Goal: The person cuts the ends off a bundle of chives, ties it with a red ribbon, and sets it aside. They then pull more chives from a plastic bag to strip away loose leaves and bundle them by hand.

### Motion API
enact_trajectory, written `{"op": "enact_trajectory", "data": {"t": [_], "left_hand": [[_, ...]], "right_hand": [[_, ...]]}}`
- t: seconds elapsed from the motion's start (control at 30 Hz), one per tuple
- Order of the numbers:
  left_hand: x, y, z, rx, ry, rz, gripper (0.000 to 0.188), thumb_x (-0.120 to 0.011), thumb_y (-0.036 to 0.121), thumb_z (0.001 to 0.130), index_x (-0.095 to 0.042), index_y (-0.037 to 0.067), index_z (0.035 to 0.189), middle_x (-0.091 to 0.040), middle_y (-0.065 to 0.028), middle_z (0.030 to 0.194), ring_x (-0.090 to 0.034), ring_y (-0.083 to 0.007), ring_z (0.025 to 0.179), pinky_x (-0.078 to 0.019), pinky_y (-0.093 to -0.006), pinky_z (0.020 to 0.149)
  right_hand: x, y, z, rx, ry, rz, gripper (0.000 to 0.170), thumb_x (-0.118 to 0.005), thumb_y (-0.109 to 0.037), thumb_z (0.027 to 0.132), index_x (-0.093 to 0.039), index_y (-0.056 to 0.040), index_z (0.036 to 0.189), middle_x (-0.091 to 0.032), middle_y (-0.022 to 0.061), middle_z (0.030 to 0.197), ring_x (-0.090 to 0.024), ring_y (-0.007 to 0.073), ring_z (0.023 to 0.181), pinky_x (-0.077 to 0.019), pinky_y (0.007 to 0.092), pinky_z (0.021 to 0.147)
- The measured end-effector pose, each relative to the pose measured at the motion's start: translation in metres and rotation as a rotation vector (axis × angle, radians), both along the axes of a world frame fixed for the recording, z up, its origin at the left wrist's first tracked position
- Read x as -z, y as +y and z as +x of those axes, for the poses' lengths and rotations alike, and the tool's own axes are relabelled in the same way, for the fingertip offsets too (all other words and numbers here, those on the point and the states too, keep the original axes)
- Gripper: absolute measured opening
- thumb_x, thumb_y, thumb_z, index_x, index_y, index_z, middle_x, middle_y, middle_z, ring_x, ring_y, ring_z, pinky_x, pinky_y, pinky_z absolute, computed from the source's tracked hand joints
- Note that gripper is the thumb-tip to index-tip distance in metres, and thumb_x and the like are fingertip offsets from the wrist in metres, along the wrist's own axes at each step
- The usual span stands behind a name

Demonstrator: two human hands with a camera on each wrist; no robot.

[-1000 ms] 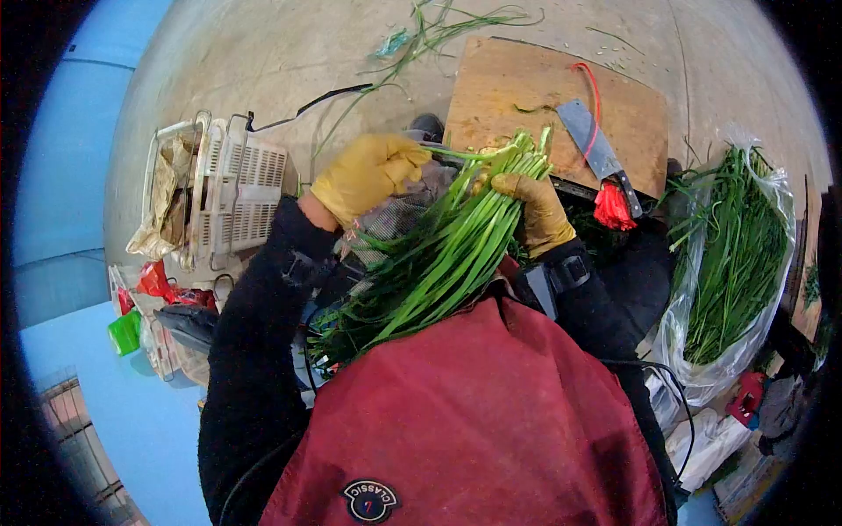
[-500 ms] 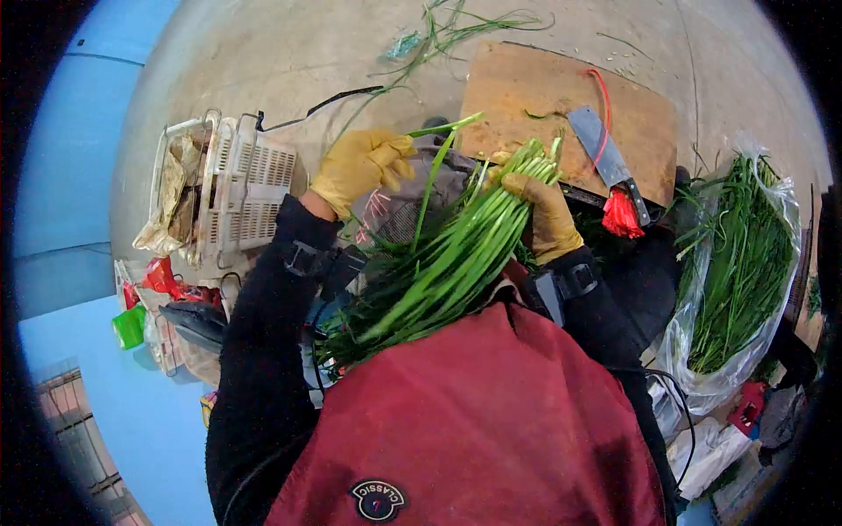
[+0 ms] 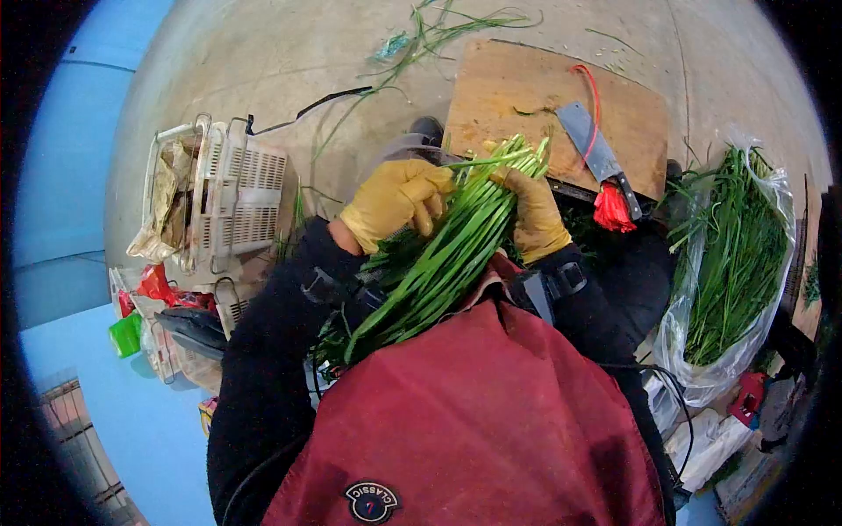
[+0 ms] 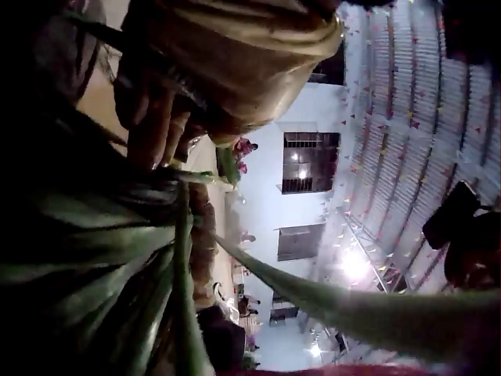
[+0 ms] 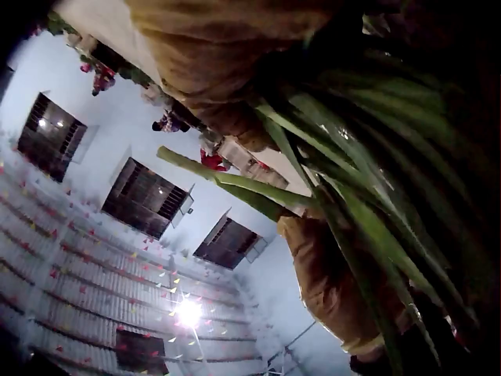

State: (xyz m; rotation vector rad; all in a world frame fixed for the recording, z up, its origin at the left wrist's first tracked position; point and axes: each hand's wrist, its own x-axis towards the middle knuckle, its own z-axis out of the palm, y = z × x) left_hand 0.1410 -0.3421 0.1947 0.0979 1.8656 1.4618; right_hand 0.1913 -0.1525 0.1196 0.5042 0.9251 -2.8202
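Observation:
A thick bunch of garlic chives (image 3: 447, 254), long flat green leaves with pale stem ends, lies slantwise before the red jacket. My right hand (image 3: 537, 215), in a yellow glove, grips it near the pale ends, thumb over the stems. On the other side my gloved left hand (image 3: 399, 203) is right against the bunch, its bent fingers pinching a single chive stalk (image 3: 481, 161) whose pale end points right. The left wrist view shows stems by the glove's fingertips (image 4: 149, 145). In the right wrist view one stalk (image 5: 227, 182) juts out past the leaves.
A wooden board (image 3: 500, 83) ahead carries a cleaver (image 3: 589, 145) and red ties (image 3: 614, 209). More chives fill a clear plastic bag (image 3: 680, 359) at right. White plastic crates (image 3: 250, 193) stand at left. Loose leaves (image 3: 430, 35) lie on the floor.
Half a second ago my left hand held a stalk out away from the bunch; now it has moved right, back against the bunch. My right hand keeps its grip on the stems.

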Motion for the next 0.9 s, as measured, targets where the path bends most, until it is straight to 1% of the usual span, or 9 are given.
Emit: {"op": "enact_trajectory", "data": {"t": [0.2, 0.3, 0.4, 0.5, 0.6, 0.7, 0.8, 0.87, 0.9], "left_hand": [[0.023, 0.004, 0.003, -0.071, -0.027, 0.057, 0.028, -0.052, 0.024, 0.094, -0.062, -0.001, 0.09, -0.059, -0.0058, 0.063, -0.053, -0.0122, 0.047, -0.0415, -0.0234, 0.044], [0.023, 0.009, 0.006, -0.111, 0.088, -0.034, 0.024, -0.055, 0.024, 0.092, -0.065, 0.002, 0.089, -0.055, -0.0033, 0.061, -0.051, -0.0101, 0.05, -0.0413, -0.0227, 0.047], [0.02, 0.013, 0.011, 0.055, 0.585, -0.229, 0.027, -0.055, 0.026, 0.092, -0.066, 0.002, 0.088, -0.056, -0.0017, 0.062, -0.049, -0.0085, 0.054, -0.0407, -0.0236, 0.049], [0.005, 0.017, 0.017, 0.1, 0.57, -0.22, 0.028, -0.055, 0.027, 0.093, -0.066, 0.002, 0.087, -0.058, -0.0014, 0.064, -0.05, -0.0081, 0.057, -0.0405, -0.0246, 0.05], [0.011, 0.01, 0.006, 0.227, 0.428, -0.27, 0.025, -0.054, 0.023, 0.093, -0.066, 0.001, 0.091, -0.06, -0.0027, 0.069, -0.054, -0.0088, 0.062, -0.0425, -0.0239, 0.051], [0.001, -0.002, -0.013, 0.252, 0.719, -0.149, 0.021, -0.053, 0.017, 0.091, -0.065, 0.0, 0.096, -0.061, -0.003, 0.071, -0.055, -0.0091, 0.062, -0.0451, -0.0231, 0.054], [-0.011, -0.021, -0.038, 0.162, 0.734, -0.258, 0.022, -0.053, 0.015, 0.09, -0.063, -0.001, 0.1, -0.063, -0.0045, 0.075, -0.058, -0.0111, 0.066, -0.0487, -0.0249, 0.058], [-0.017, -0.032, -0.055, 0.202, 0.816, -0.43, 0.024, -0.055, 0.019, 0.09, -0.063, -0.001, 0.1, -0.064, -0.0059, 0.077, -0.059, -0.013, 0.067, -0.0498, -0.0271, 0.061], [-0.018, -0.037, -0.065, 0.297, 0.899, -0.585, 0.026, -0.056, 0.021, 0.089, -0.063, -0.001, 0.1, -0.064, -0.0068, 0.078, -0.06, -0.0143, 0.069, -0.0502, -0.0284, 0.063]], "right_hand": [[-0.01, 0.006, 0.004, -0.088, 0.11, 0.027, 0.03, -0.064, -0.01, 0.079, -0.056, -0.001, 0.107, -0.065, 0.0097, 0.094, -0.064, 0.0189, 0.08, -0.0535, 0.0314, 0.072], [-0.019, 0.007, 0.006, -0.101, 0.1, 0.029, 0.031, -0.066, -0.012, 0.079, -0.057, -0.0012, 0.107, -0.065, 0.009, 0.092, -0.064, 0.0185, 0.079, -0.0535, 0.0308, 0.071], [-0.02, 0.006, 0.006, -0.076, 0.06, 0.033, 0.028, -0.067, -0.011, 0.079, -0.058, -0.0009, 0.104, -0.065, 0.0083, 0.09, -0.064, 0.018, 0.077, -0.0532, 0.0305, 0.07], [-0.016, 0.004, 0.003, -0.046, 0.031, 0.081, 0.024, -0.066, -0.009, 0.079, -0.059, -0.0002, 0.101, -0.065, 0.008, 0.088, -0.064, 0.0178, 0.075, -0.0529, 0.0305, 0.069], [-0.02, 0.001, 0.002, -0.014, 0.019, 0.092, 0.022, -0.066, -0.007, 0.078, -0.06, 0.0004, 0.098, -0.065, 0.0079, 0.085, -0.064, 0.0182, 0.073, -0.0527, 0.0306, 0.067], [-0.017, 0.002, 0.004, -0.028, 0.016, 0.126, 0.023, -0.066, -0.006, 0.077, -0.06, 0.0006, 0.098, -0.065, 0.0085, 0.084, -0.064, 0.0191, 0.071, -0.0527, 0.0311, 0.066], [-0.01, 0.008, 0.003, -0.107, 0.015, 0.127, 0.026, -0.066, -0.007, 0.077, -0.059, 0.0006, 0.101, -0.065, 0.0097, 0.086, -0.064, 0.0198, 0.072, -0.0531, 0.0321, 0.067], [-0.009, 0.01, 0.003, -0.127, 0.022, 0.114, 0.029, -0.067, -0.008, 0.077, -0.058, 0.001, 0.104, -0.065, 0.0105, 0.088, -0.064, 0.0199, 0.075, -0.0534, 0.033, 0.069], [-0.011, 0.009, 0.004, -0.11, 0.024, 0.061, 0.033, -0.067, -0.008, 0.077, -0.057, 0.0012, 0.107, -0.065, 0.011, 0.09, -0.064, 0.0204, 0.077, -0.0535, 0.0333, 0.07]]}}
